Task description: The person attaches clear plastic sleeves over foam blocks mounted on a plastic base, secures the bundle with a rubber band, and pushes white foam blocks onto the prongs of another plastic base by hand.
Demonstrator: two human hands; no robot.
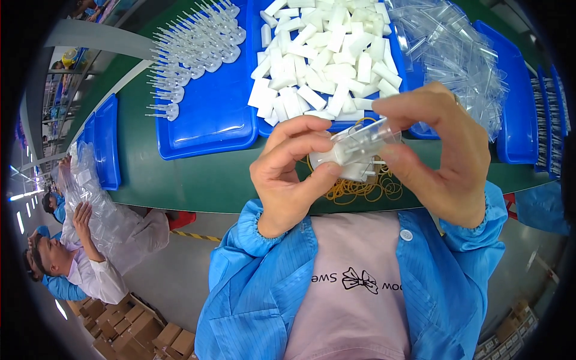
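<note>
In front of my chest, my left hand [285,174] pinches a small white plastic part [337,156] between thumb and fingers. Thin prongs stick out of it to the right. My right hand [450,150] grips a clear plastic sleeve [379,137] by its right end, thumb below and forefinger above. The sleeve's left end meets the white part and seems to cover some of it; how far is hard to tell. Beneath both hands a loose pile of yellow rubber bands [354,191] lies on the green table [210,186].
A blue tray [207,139] at the left bears rows of translucent pronged parts [195,60]. White blocks [327,57] fill the middle tray. Clear sleeves [459,60] heap up at the right beside another blue tray [516,114]. A person [90,264] handles clear bags [108,216] at far left.
</note>
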